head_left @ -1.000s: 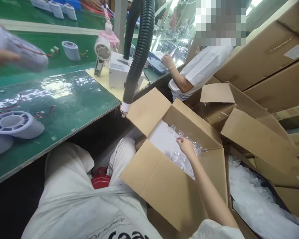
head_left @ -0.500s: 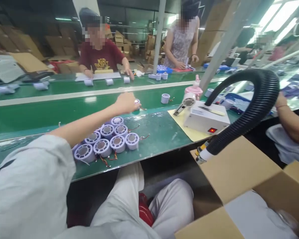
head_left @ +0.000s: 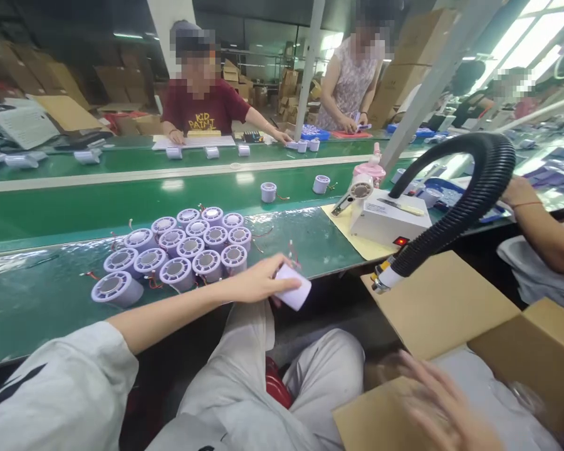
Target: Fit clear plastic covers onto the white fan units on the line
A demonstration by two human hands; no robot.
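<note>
Glossy dark green, the bench [head_left: 305, 241] runs across the foreground, and a white machine [head_left: 388, 225] sits on a yellow sheet [head_left: 341, 230] by its near edge, with a red switch [head_left: 401, 240] glowing on the machine's front. From the top of the white machine a ribbed black hose [head_left: 493, 169] arches over to the right and comes down to a metal-tipped nozzle in front of it. Just left of the machine leans a small white fan [head_left: 360, 188].

Farther left of the machine, over the bench's front edge, the left hand [head_left: 266, 280] grasps a smooth lilac cylinder [head_left: 295, 288], thumb laid across its near side. Beyond that hand, well left of the machine, lilac housings [head_left: 190, 247] stand in a close cluster with thin wires trailing from them. Two more are behind and left of the machine, on the brighter green belt [head_left: 207, 185].

In front of the white machine is an open cardboard box [head_left: 444, 304] with white and clear material inside. Above its near flap, the right hand [head_left: 444, 401] is blurred, fingers extended; whether it holds anything cannot be told.

Across the belt, behind the machine and to its left, a co-worker in a dark red shirt [head_left: 211, 103] stretches one arm toward small lilac parts [head_left: 302, 145].
</note>
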